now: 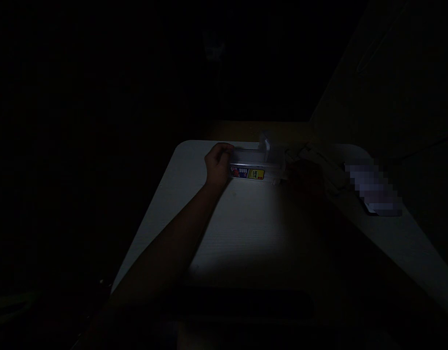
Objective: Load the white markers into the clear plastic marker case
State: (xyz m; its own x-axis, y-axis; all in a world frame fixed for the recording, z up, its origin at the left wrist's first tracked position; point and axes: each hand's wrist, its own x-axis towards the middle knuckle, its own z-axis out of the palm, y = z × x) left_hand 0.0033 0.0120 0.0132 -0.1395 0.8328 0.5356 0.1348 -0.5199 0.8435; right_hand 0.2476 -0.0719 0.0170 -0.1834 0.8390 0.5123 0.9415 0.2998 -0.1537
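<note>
A clear plastic box lies across the far part of the white tabletop, with a blue and yellow printed label on its near side. At its left end my left hand is closed on it, thumb on the near side. A clear upright piece, perhaps a lid or flap, stands up near the box's right end. My right hand is a dark reddish shape in deep shadow beside that right end. Its fingers are lost in the dark, so I cannot tell whether it touches the box.
The white table has rounded far corners and a faint wood grain. On its right side lies a phone-like object with a bright, blurred-out face. Beyond the table a brown surface shows. A dark wall rises at the right.
</note>
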